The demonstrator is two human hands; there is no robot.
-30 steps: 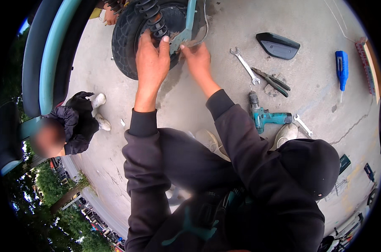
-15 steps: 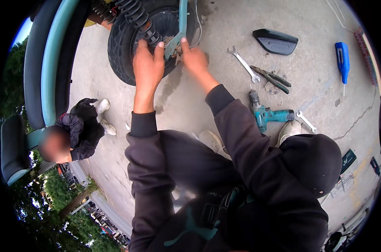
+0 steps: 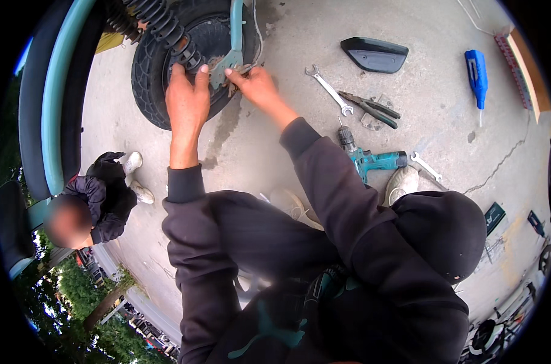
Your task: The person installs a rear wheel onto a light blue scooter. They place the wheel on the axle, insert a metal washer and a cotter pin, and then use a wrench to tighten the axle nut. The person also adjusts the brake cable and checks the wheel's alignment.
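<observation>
A black tyre on a wheel stands at the upper left, with a coil-spring shock absorber running down to its hub. A teal metal bracket ends beside the hub, rusty and dirty along its lower edge. My left hand is at the shock's lower end, thumb and forefinger curled around a part that it hides. On the bracket's right edge, my right hand pinches with its thumb, the other fingers bent behind. A thin pale cable runs down close to that hand.
On the concrete lie a spanner, pliers, a teal drill, a smaller spanner, a black plastic cover and a blue-handled tool. A person in dark clothes is at the left, beside a long padded seat.
The whole view has shifted, so most things sit further left and slightly lower. My right thumb has moved inward onto the bracket's edge. My left hand keeps its place at the shock.
</observation>
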